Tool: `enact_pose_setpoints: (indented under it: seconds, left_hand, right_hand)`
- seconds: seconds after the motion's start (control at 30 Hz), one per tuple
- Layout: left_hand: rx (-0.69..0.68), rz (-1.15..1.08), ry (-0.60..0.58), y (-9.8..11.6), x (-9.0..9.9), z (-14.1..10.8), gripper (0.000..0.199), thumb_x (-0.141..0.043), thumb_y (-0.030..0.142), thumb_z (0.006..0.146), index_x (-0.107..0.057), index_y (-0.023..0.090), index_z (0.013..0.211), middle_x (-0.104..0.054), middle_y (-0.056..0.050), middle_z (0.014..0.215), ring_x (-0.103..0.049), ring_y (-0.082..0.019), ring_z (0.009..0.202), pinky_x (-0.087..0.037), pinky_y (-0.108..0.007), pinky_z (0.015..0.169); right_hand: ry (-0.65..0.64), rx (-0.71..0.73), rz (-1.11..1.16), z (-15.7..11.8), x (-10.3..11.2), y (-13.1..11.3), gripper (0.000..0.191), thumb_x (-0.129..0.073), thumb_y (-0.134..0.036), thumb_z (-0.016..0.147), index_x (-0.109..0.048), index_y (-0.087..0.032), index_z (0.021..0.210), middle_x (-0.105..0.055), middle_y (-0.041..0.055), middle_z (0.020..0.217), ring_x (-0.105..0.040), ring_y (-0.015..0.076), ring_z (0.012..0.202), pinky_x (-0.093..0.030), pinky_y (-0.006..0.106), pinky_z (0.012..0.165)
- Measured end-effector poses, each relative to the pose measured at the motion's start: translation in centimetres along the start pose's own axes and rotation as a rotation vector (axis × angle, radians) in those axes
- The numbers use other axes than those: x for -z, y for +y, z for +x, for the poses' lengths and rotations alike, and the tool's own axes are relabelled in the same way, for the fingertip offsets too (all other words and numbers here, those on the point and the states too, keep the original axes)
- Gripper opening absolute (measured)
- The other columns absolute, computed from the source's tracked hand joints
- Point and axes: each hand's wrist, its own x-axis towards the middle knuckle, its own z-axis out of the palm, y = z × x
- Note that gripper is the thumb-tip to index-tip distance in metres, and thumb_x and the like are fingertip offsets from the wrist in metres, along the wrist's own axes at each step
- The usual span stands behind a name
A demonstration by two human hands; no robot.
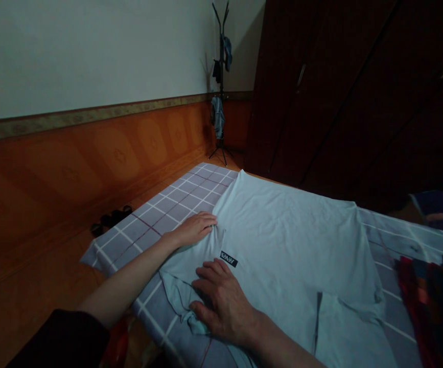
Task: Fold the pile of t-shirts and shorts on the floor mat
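Observation:
A pale blue-green T-shirt [290, 240] lies spread on a bed with a grey checked cover [183, 197]. A small dark label with white lettering [229, 259] shows on its left part. At the shirt's left edge, my left hand [195, 228] is closed, with thumb and fingertips together on a bit of cloth that puckers there. My right hand [227, 301] rests palm down on the shirt below the label. Its fingers are apart, the thumb near the crumpled near-left part of the cloth. One sleeve [353, 327] lies folded over at the near right.
Dark and red folded clothes [432, 296] lie on the bed at the right. Beyond the bed stand a black coat rack [222, 82] with garments and a dark wooden wardrobe [321, 102]. Black footwear [111, 219] is on the floor at left, below the orange wall panel [91, 158].

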Motion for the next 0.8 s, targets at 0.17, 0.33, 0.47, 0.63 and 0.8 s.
enact_pose_setpoints:
  seconds: [0.17, 0.33, 0.47, 0.63, 0.8]
  left_hand:
    - [0.039, 0.032, 0.026, -1.3, -1.0, 0.0, 0.039, -0.041, 0.024, 0.094, -0.053, 0.017, 0.13, -0.047, -0.011, 0.141, -0.04, -0.023, 0.131, -0.029, -0.042, 0.111]
    - [0.155, 0.042, 0.102, -2.3, -1.2, -1.2, 0.048, -0.038, 0.033, 0.096, -0.038, 0.016, 0.141, -0.039, -0.013, 0.146, -0.032, -0.025, 0.136, -0.026, -0.047, 0.113]
    - [0.175, 0.04, 0.087, -1.7, -0.5, -2.5, 0.055, -0.048, 0.037, 0.091, -0.038, 0.015, 0.141, -0.036, -0.015, 0.147, -0.032, -0.027, 0.136, -0.026, -0.046, 0.112]
    - [0.212, -0.095, 0.166, -0.1, 2.2, -4.7, 0.042, -0.051, 0.03, 0.089, -0.051, 0.016, 0.129, -0.055, -0.011, 0.129, -0.049, -0.022, 0.122, -0.037, -0.036, 0.105]
    - [0.218, -0.147, -0.032, 2.2, 3.8, -8.0, 0.057, -0.065, 0.034, 0.079, -0.049, 0.017, 0.131, -0.051, -0.011, 0.135, -0.044, -0.026, 0.127, -0.035, -0.04, 0.107]
  right_hand:
    - [-0.058, 0.074, -0.044, 0.2, 0.1, -0.1, 0.015, -0.059, -0.033, 0.085, -0.061, -0.018, 0.086, -0.062, 0.0057, 0.095, -0.052, 0.022, 0.096, -0.035, 0.038, 0.091]
    - [-0.072, 0.103, -0.071, 0.0, 0.1, -0.2, 0.017, -0.058, -0.035, 0.085, -0.06, -0.019, 0.09, -0.061, 0.0062, 0.096, -0.051, 0.0233, 0.099, -0.034, 0.039, 0.093]
    - [-0.059, 0.076, -0.088, 0.0, 0.2, -0.3, 0.013, -0.055, -0.029, 0.087, -0.06, -0.019, 0.092, -0.06, 0.0054, 0.093, -0.051, 0.0216, 0.094, -0.036, 0.038, 0.091]
    - [0.023, -0.06, -0.187, 0.2, 0.0, 0.2, 0.01, -0.057, -0.02, 0.084, -0.06, -0.016, 0.092, -0.058, 0.0082, 0.096, -0.049, 0.0228, 0.094, -0.041, 0.036, 0.084]
    - [0.098, -0.083, -0.255, 0.2, -0.8, 1.0, 0.012, -0.054, -0.008, 0.081, -0.061, -0.017, 0.078, -0.058, 0.0071, 0.086, -0.051, 0.0216, 0.085, -0.044, 0.034, 0.076]
